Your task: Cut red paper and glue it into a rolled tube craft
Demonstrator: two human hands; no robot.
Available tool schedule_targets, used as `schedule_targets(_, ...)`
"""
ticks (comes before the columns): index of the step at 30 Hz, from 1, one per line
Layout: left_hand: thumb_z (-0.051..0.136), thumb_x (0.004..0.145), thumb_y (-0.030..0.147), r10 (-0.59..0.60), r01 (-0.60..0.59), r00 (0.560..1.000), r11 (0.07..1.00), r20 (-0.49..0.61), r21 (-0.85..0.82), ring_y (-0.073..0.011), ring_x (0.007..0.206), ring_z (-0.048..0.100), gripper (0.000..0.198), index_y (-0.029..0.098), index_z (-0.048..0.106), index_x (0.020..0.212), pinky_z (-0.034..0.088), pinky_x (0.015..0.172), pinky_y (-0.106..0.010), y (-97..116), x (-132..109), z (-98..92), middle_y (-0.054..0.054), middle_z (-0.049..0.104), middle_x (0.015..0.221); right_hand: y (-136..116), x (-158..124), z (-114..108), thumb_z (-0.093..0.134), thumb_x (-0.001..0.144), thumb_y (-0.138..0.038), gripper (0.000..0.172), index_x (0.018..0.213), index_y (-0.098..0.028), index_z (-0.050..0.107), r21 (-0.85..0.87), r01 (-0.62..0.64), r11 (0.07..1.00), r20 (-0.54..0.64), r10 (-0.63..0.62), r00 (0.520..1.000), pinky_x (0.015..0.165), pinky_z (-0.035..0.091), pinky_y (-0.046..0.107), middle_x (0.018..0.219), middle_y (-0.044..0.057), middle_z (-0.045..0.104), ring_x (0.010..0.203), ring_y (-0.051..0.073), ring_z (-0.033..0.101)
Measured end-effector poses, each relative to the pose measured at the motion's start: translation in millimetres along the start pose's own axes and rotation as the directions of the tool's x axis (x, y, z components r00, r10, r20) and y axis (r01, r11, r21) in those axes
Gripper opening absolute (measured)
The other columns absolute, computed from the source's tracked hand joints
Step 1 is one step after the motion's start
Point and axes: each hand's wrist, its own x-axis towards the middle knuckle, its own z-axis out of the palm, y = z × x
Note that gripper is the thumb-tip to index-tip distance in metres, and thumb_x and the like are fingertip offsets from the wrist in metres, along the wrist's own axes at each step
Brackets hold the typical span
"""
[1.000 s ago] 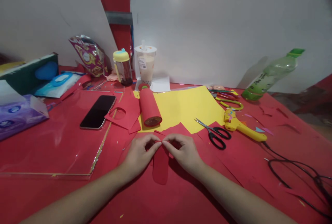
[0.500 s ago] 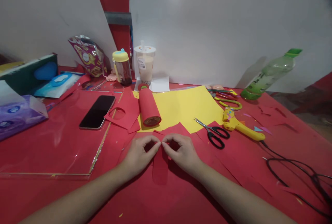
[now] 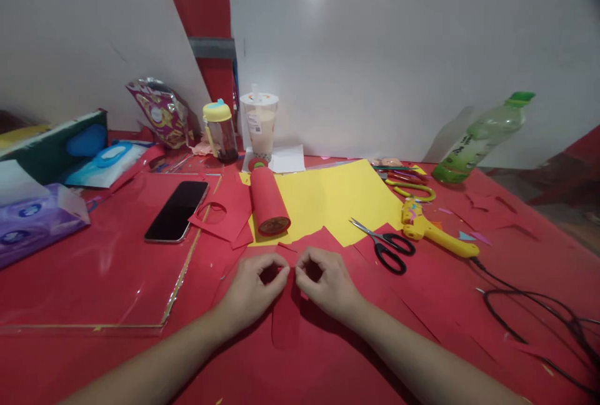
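Observation:
Both my hands rest side by side on the red table near its front middle. My left hand (image 3: 255,289) and my right hand (image 3: 325,283) each pinch thumb against forefinger at the top end of a narrow red paper strip (image 3: 285,324), which lies flat and runs toward me between my wrists. The fingertips of the two hands are a small gap apart. Just beyond them lie a red paper roll (image 3: 268,200) and a yellow paper sheet (image 3: 332,195).
Black-handled scissors (image 3: 387,244) and a yellow glue gun (image 3: 434,230) with a black cord (image 3: 529,311) lie to the right. A phone (image 3: 177,210), a tissue box (image 3: 32,217), a drink cup (image 3: 259,124), a small bottle (image 3: 220,131) and a green bottle (image 3: 478,139) stand around.
My two hands have drawn slightly apart and a little toward me, still pinching the strip's top end. The view has tipped slightly, so everything sits lower in the frame.

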Motion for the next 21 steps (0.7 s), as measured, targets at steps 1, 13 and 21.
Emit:
schedule_targets(1, 0.046, 0.072, 0.020, 0.002, -0.002, 1.000, 1.000, 0.000, -0.004, -0.0121, 0.058, 0.056, 0.015, 0.015, 0.058, 0.064, 0.045, 0.058, -0.022, 0, 0, -0.1, -0.002, 0.063, 0.063, 0, 0, 0, 0.042, 0.061, -0.015, 0.009, 0.053, -0.019, 0.043, 0.000, -0.012, 1.000, 0.002, 0.012, 1.000, 0.044, 0.035, 0.019, 0.046, -0.003, 0.047, 0.042, 0.008, 0.042)
schedule_targets(13, 0.046, 0.072, 0.019, -0.017, 0.013, 0.998, 0.998, -0.054, -0.062, -0.0119, 0.059, 0.056, 0.013, 0.016, 0.056, 0.064, 0.045, 0.057, -0.022, 0, 0, -1.4, 0.000, 0.062, 0.062, 8, 0, -1, 0.039, 0.058, -0.015, 0.009, 0.052, -0.020, 0.036, 0.122, -0.200, 0.972, -0.017, 0.203, 0.979, 0.042, 0.029, 0.020, 0.044, -0.005, 0.040, 0.042, 0.008, 0.037)
schedule_targets(21, 0.046, 0.072, 0.019, 0.010, -0.011, 1.000, 0.997, -0.021, -0.075, -0.0121, 0.059, 0.056, 0.014, 0.015, 0.059, 0.065, 0.045, 0.058, -0.022, -1, 0, -1.9, -0.001, 0.063, 0.064, 3, -1, 0, 0.043, 0.070, -0.019, 0.005, 0.070, -0.018, 0.048, 0.055, 0.018, 0.998, 0.076, -0.022, 0.997, 0.054, 0.038, 0.023, 0.062, 0.001, 0.053, 0.055, 0.011, 0.047)
